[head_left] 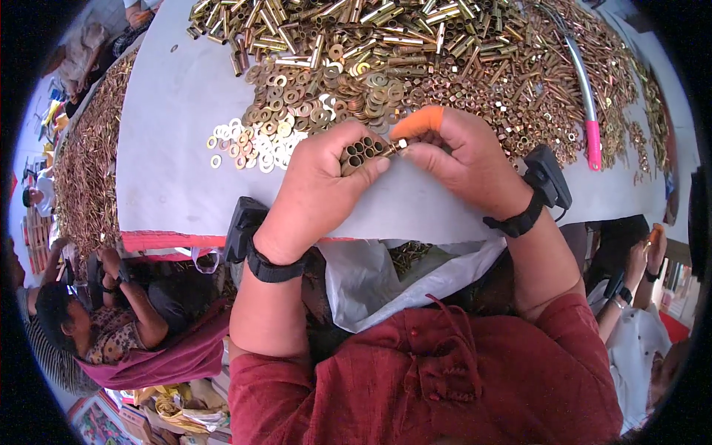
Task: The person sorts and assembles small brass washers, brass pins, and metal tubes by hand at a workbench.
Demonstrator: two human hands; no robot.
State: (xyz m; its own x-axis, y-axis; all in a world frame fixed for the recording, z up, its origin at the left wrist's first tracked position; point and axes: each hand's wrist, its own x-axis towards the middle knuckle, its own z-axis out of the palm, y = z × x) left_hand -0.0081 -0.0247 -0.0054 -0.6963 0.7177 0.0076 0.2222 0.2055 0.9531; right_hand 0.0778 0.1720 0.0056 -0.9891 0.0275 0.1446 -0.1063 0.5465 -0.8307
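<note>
My left hand point(315, 178) is closed around a bundle of brass-coloured metal sleeves point(362, 151), their round open ends facing up toward me. My right hand point(475, 159) meets it over the near part of the table, thumb and forefinger pinching a small hex nut point(403, 144) at the end of a piece beside the bundle. An orange finger cover point(417, 124) sits on my right forefinger. My other right fingers are partly hidden. Just beyond my hands lie flat washers point(276, 144), some silvery and some brass, and a heap of loose nuts point(475, 93).
Long sleeves point(356, 33) are heaped at the far side, bolts point(615, 96) at the right. A curved metal tool with a pink handle point(593, 144) lies there. An open white bag point(356, 293) hangs below the table edge. Other people work at left and right.
</note>
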